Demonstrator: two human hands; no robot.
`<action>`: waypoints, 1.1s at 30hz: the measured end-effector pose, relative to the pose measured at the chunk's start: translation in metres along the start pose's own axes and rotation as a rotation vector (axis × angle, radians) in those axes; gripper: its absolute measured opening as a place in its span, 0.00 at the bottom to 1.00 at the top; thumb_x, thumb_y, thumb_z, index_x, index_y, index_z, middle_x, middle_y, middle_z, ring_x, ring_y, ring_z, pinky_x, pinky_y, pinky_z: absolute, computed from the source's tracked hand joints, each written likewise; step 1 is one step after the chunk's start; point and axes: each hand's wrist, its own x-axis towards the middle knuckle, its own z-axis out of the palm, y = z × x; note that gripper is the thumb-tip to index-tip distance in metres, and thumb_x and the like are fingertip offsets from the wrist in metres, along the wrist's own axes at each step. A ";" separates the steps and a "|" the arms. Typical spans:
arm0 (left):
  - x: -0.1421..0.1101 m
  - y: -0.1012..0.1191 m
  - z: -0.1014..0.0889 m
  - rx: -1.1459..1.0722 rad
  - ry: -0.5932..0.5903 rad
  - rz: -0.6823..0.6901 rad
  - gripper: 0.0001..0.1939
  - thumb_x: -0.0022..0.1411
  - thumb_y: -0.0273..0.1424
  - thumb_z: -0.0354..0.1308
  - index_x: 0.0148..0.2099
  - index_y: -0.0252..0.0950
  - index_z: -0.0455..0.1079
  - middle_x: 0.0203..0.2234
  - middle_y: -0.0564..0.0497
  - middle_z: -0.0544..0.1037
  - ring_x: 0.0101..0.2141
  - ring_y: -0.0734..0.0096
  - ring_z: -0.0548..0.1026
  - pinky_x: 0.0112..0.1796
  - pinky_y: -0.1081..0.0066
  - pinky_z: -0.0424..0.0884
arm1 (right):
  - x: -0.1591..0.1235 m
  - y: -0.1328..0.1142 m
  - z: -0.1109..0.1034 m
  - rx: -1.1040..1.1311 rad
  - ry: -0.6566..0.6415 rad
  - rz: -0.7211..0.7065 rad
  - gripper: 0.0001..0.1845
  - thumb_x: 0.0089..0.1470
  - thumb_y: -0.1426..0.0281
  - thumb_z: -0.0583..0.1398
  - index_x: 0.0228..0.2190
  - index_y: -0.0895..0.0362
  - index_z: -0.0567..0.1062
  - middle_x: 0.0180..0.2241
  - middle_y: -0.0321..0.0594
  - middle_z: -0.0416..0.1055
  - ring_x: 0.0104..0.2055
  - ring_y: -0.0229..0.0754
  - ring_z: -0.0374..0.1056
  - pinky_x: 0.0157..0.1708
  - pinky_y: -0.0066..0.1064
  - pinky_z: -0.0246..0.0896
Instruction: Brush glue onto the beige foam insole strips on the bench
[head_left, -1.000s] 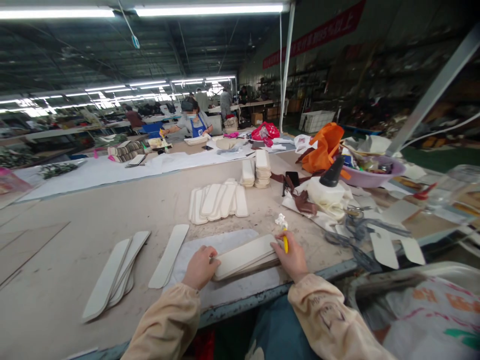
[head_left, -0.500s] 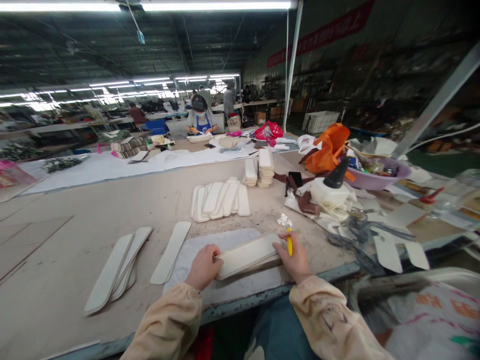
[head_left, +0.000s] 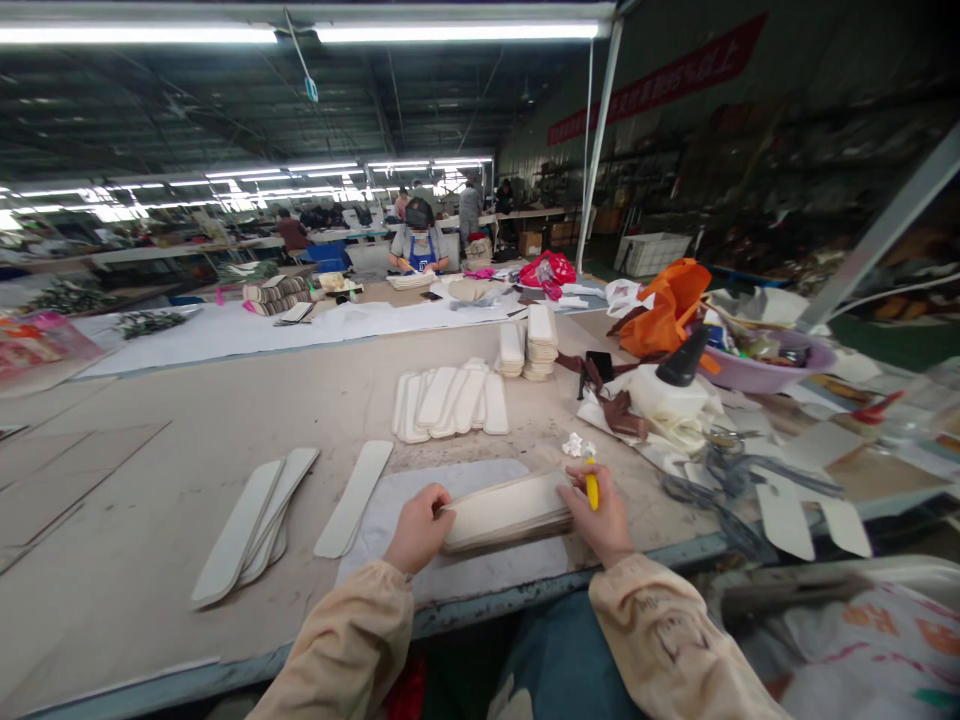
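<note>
A stack of long cream strips with rounded ends (head_left: 510,512) lies before me on a pale sheet (head_left: 480,568). My left hand (head_left: 421,522) is closed on the stack's left end, thumb over the top. At the right end, my right hand (head_left: 600,510) touches the strips with its fingertips while also holding a slim yellow tool (head_left: 592,488); the tool's exact kind does not show. A separate cream strip (head_left: 354,500) rests left of the sheet. Farther left is a fanned pile of similar strips (head_left: 238,532).
Overlapping strips (head_left: 450,398) lie beyond the sheet, with two upright piles (head_left: 540,345) behind them. To the right are a white bottle with a black nozzle (head_left: 664,395), grey scissors-like handles (head_left: 724,475) and a lilac basin (head_left: 780,370). A co-worker (head_left: 418,240) sits across.
The top of the stack, which sat askew, now lies more in line with the strips beneath. Both hands stay at its ends. The whole view has shifted slightly.
</note>
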 end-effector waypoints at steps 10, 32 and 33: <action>0.000 0.044 -0.022 -0.386 -0.024 0.115 0.04 0.51 0.29 0.57 0.31 0.35 0.66 0.22 0.57 0.65 0.25 0.75 0.62 0.28 0.74 0.58 | 0.000 -0.055 -0.009 -0.021 -0.299 -0.333 0.20 0.52 0.64 0.63 0.42 0.49 0.59 0.55 0.43 0.67 0.58 0.48 0.62 0.57 0.46 0.55; 0.032 0.109 -0.038 -1.426 0.016 -0.048 0.45 0.38 0.26 0.71 0.59 0.39 0.59 0.29 0.53 0.78 0.28 0.67 0.77 0.34 0.66 0.72 | -0.012 -0.090 0.006 0.365 -0.559 -0.133 0.25 0.48 0.62 0.66 0.39 0.48 0.56 0.52 0.42 0.69 0.58 0.48 0.63 0.58 0.45 0.55; 0.033 0.111 -0.041 -1.425 0.004 -0.048 0.46 0.39 0.26 0.72 0.60 0.39 0.57 0.29 0.53 0.78 0.29 0.65 0.78 0.35 0.64 0.72 | -0.013 -0.092 0.009 0.365 -0.554 -0.123 0.25 0.48 0.61 0.66 0.39 0.48 0.56 0.49 0.41 0.71 0.55 0.48 0.65 0.56 0.45 0.58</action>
